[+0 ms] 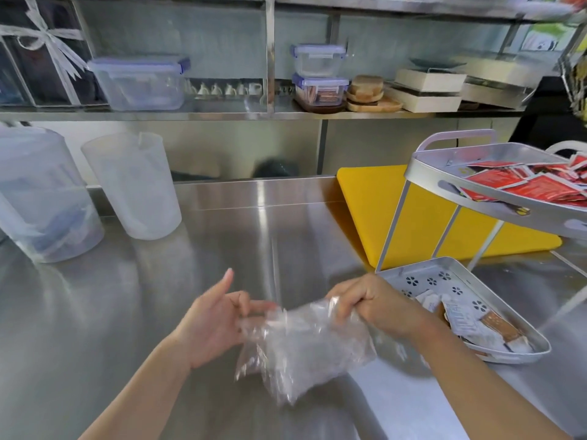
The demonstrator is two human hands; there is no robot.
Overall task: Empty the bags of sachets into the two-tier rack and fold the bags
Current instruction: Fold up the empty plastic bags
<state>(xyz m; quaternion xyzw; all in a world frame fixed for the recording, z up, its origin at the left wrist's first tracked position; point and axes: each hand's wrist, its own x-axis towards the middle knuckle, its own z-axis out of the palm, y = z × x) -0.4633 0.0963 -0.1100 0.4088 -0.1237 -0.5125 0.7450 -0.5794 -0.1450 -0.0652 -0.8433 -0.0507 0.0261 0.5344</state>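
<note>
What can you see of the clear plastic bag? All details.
The clear plastic bag is thin, see-through film, crumpled and creased, slightly blurred, and looks empty: no sachets show through it. It is stretched between both hands over the steel counter, left of the rack's lower tier. The right hand grips its upper right edge with curled fingers; the left hand touches its left edge with outstretched fingers. Whether its hanging lower corner touches the counter is unclear.

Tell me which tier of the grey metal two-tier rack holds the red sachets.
The upper tier holds the red sachets; the lower tier holds white and brown sachets.
</note>
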